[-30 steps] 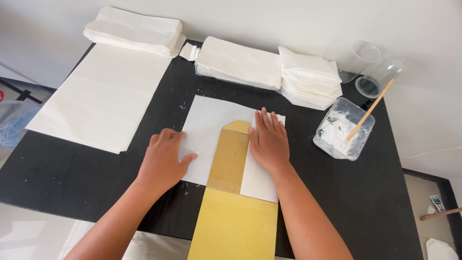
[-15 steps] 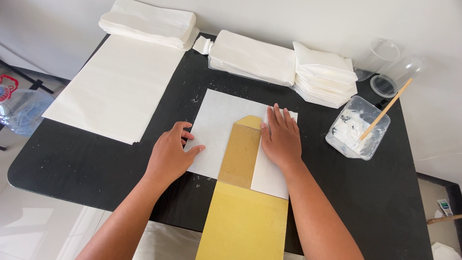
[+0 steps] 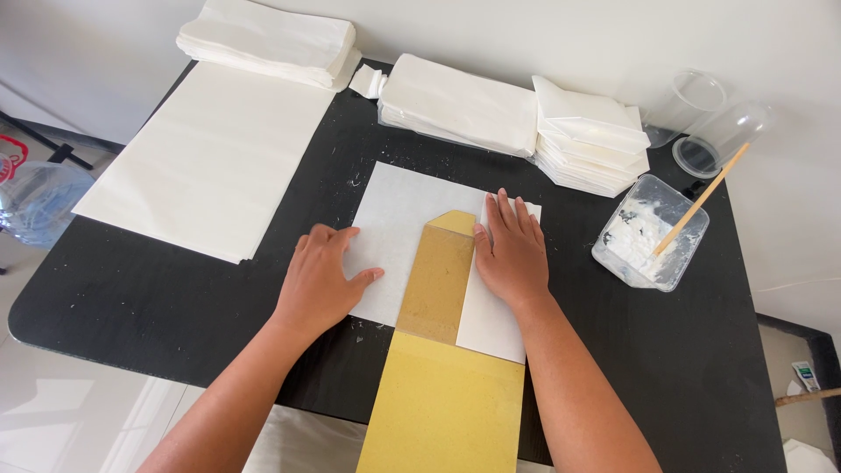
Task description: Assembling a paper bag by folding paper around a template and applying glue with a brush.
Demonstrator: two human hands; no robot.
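A white paper sheet [image 3: 399,219] lies on the black table [image 3: 158,289], with a yellow-brown card template [image 3: 438,350] on its middle. The sheet's right side is folded over the template, and my right hand [image 3: 511,254] presses flat on that fold. My left hand [image 3: 320,280] rests at the sheet's left edge, fingers curled at the paper's border. Neither hand lifts anything clear of the table.
A large stack of white sheets [image 3: 210,158] lies at the left. Folded white paper piles [image 3: 272,39] [image 3: 460,105] [image 3: 591,136] line the back. A clear tub of white paste [image 3: 648,241] with a wooden stick [image 3: 701,200] and two clear cups [image 3: 718,136] stand at the right.
My left hand has shifted slightly toward the sheet's left edge and curled its fingers there. My right hand stays flat on the folded side. The view has moved a little.
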